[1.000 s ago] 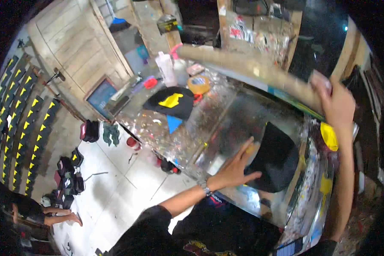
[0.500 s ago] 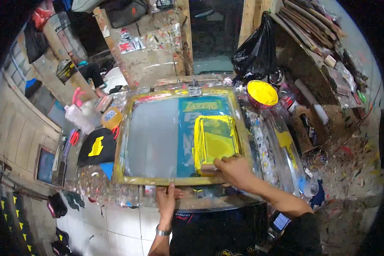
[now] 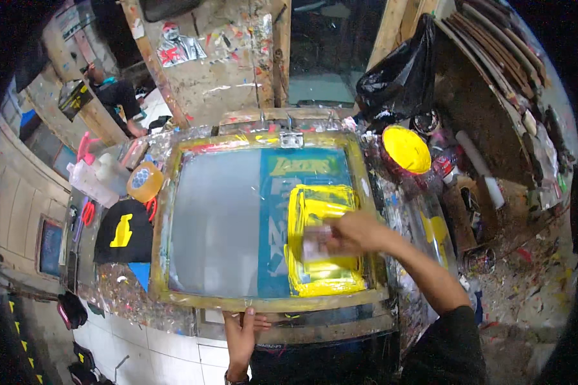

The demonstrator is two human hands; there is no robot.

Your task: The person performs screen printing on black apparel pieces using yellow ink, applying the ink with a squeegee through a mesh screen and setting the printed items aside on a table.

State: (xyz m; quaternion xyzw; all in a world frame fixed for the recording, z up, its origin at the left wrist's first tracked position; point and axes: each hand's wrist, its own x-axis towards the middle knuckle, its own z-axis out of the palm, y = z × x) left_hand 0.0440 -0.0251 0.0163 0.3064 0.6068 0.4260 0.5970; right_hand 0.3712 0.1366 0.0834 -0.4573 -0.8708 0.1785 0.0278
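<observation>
1. A line of yellowish block capitals is running across the top of the teal stencil in the screen-printing frame.
2. Larger pale block characters are running down the stencil's left side, beside the yellow ink.
3. Small pale lettering is showing on the black shirt, too small to read.
4. Bluish print is showing inside the amber tape roll, likewise illegible.
</observation>
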